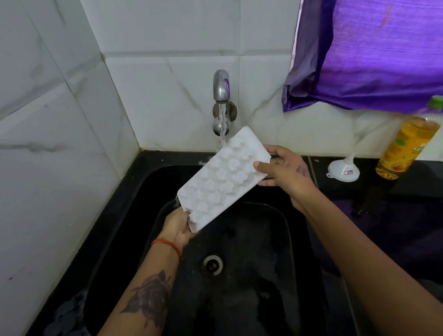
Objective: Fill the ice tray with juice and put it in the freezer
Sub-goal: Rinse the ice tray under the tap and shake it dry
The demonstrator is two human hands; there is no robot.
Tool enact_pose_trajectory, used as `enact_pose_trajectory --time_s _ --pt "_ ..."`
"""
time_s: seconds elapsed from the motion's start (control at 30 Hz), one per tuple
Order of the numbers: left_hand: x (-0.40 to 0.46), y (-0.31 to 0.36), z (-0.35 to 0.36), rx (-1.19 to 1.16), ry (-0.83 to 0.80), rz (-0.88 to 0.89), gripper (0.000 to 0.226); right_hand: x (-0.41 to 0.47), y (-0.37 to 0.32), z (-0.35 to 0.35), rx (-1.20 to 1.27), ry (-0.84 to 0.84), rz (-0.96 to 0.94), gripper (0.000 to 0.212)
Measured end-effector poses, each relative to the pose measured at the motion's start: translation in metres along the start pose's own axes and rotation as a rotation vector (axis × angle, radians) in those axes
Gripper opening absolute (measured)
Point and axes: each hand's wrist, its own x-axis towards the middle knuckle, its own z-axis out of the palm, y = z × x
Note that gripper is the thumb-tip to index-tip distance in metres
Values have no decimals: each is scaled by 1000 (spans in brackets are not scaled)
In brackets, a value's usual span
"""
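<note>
A white ice tray [223, 180] with flower-shaped cells is held tilted over the black sink [282, 232], its bumpy underside facing me. My left hand [176, 227] grips its lower near corner. My right hand [283, 171] holds its upper right edge. Water runs from the metal tap [221, 88] onto the tray's far end. A bottle of yellow juice [409, 142] with a green cap stands on the counter at the right, beside a white funnel [342, 170].
White marble-look tiles line the corner behind and left of the sink. A purple curtain [392, 32] hangs at the upper right above the bottle. The black counter [425, 215] to the right is wet and reflective. The sink drain [212, 264] lies below the tray.
</note>
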Motion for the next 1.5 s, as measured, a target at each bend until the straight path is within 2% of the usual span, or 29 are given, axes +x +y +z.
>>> enact_pose_trajectory --time_s 0.2,0.3,0.4,0.53,0.77,1.03,1.17,1.27,1.4,1.5 --pt "0 11 40 175 -60 142 42 1 25 -51 151 162 179 45" --pt "-5 12 57 282 -105 202 35 2 52 -72 156 231 303 44" --pt "-11 13 65 325 -118 284 29 3 75 -81 182 223 399 42" --pt "-16 19 64 332 -114 376 36 5 90 -71 203 146 476 41" --pt "-7 41 20 311 72 418 42 17 88 -16 103 10 493 39" --pt "13 42 -50 246 399 319 40 33 48 41 -69 -155 318 38" --pt "19 26 -54 230 363 231 35 43 22 45 -194 -162 202 45" --pt "23 13 -45 183 238 145 20 42 2 35 -254 -130 108 40" --pt "12 4 -16 230 69 65 17 39 -7 7 -256 -38 33 40" --pt "5 5 2 140 -62 55 18 33 3 -20 -177 47 30 44"
